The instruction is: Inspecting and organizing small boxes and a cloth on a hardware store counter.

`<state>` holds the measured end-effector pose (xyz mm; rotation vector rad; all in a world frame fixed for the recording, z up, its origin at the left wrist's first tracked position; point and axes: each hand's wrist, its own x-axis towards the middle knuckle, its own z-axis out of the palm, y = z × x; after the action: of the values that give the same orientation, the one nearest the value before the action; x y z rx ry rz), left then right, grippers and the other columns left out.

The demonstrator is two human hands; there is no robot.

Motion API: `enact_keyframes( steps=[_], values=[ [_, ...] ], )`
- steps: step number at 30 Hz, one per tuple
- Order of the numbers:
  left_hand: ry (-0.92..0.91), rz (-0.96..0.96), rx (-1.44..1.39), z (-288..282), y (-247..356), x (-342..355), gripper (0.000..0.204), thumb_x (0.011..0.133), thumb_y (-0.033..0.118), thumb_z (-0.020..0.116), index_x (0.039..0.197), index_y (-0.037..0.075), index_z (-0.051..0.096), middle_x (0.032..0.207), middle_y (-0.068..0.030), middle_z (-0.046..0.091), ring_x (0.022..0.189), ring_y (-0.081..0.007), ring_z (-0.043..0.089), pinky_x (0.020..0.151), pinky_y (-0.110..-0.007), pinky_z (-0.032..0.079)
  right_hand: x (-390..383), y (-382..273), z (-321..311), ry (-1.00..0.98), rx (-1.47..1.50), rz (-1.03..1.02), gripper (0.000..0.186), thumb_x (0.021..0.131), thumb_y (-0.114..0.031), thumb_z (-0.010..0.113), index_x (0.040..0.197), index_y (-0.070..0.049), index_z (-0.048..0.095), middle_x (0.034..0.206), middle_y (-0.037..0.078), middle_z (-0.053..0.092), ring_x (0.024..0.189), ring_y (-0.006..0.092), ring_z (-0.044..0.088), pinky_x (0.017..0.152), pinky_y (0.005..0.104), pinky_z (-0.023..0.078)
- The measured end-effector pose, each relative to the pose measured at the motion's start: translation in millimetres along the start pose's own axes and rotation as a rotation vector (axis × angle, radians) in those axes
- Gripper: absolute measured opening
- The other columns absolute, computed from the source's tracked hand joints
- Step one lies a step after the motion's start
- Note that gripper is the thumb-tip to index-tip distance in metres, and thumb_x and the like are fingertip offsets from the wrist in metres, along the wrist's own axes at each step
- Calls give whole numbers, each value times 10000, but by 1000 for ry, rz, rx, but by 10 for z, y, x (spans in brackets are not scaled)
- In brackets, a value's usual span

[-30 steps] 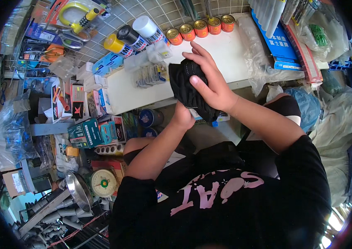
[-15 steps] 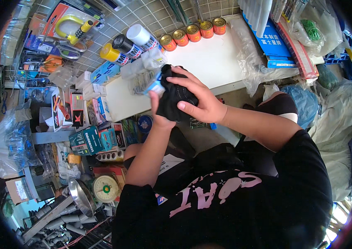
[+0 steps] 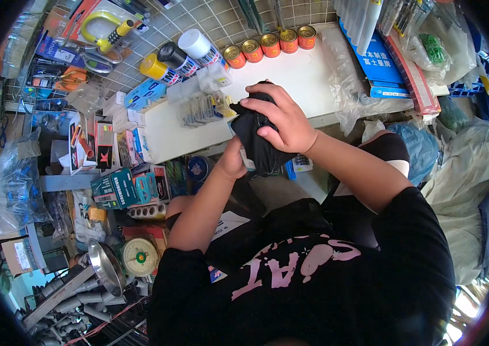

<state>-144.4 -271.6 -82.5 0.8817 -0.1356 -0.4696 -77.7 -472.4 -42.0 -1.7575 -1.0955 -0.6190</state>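
Note:
A crumpled black cloth point(image 3: 263, 151) is bunched between my hands, just past the near edge of the white shelf. My right hand point(image 3: 286, 120) presses on it from above and the right, fingers curled over its far end. On the left, my left hand point(image 3: 233, 160) is closed on a small pale packet point(image 3: 246, 158) that the cloth mostly covers. Only a light edge of that packet shows beside the palm, so its kind cannot be told. Behind the cloth, clear plastic cases of small parts point(image 3: 203, 109) lie on the white shelf point(image 3: 279, 81).
Small orange cans point(image 3: 270, 45) line the shelf's back, with spray cans point(image 3: 198, 47) to their left. Boxes and hanging tools crowd the left side, above a dial scale point(image 3: 140, 257). Clear plastic sheeting point(image 3: 339, 81) and a blue box point(image 3: 380, 66) lie at right.
Both hands and the cloth have shifted slightly right and nearer to me. The pale blue packet, earlier sticking out above my left hand, is now mostly under the cloth.

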Motion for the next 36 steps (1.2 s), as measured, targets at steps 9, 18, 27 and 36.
enact_keyframes(
  steps=[9, 18, 27, 36],
  values=[
    [134, 74, 283, 140, -306, 123, 902, 936, 338, 741, 1619, 47, 229, 1456, -106, 513, 1325, -205, 527, 1111, -376, 432, -179, 32, 280, 476, 530, 761, 379, 1113, -324, 478, 1339, -33, 566, 1231, 155, 616, 1147, 248, 588, 1046, 359, 439],
    [254, 544, 602, 351, -73, 224, 1127, 869, 524, 778, 1641, 35, 118, 1547, -154, 389, 1426, -257, 421, 1186, -408, 348, -170, -395, 302, 292, 786, 828, 515, 1139, -382, 348, 1552, -76, 359, 1513, 147, 433, 1436, 250, 394, 1214, 347, 263],
    [-19, 94, 191, 209, -357, 71, 1113, 848, 434, 796, 1648, 93, 102, 1589, -95, 356, 1456, -226, 387, 1203, -404, 326, -11, 106, -50, 268, 348, 512, 345, 1100, -284, 450, 1162, -3, 641, 970, 175, 644, 903, 275, 624, 891, 379, 500],
    [384, 743, 750, 225, -62, 261, 1111, 818, 740, 719, 1564, 79, 228, 1468, -120, 377, 1278, -266, 492, 1095, -441, 421, 175, 681, -252, -77, 153, 708, 326, 1042, -285, 563, 1200, -25, 680, 949, 121, 723, 895, 240, 674, 850, 367, 520]
  ],
)
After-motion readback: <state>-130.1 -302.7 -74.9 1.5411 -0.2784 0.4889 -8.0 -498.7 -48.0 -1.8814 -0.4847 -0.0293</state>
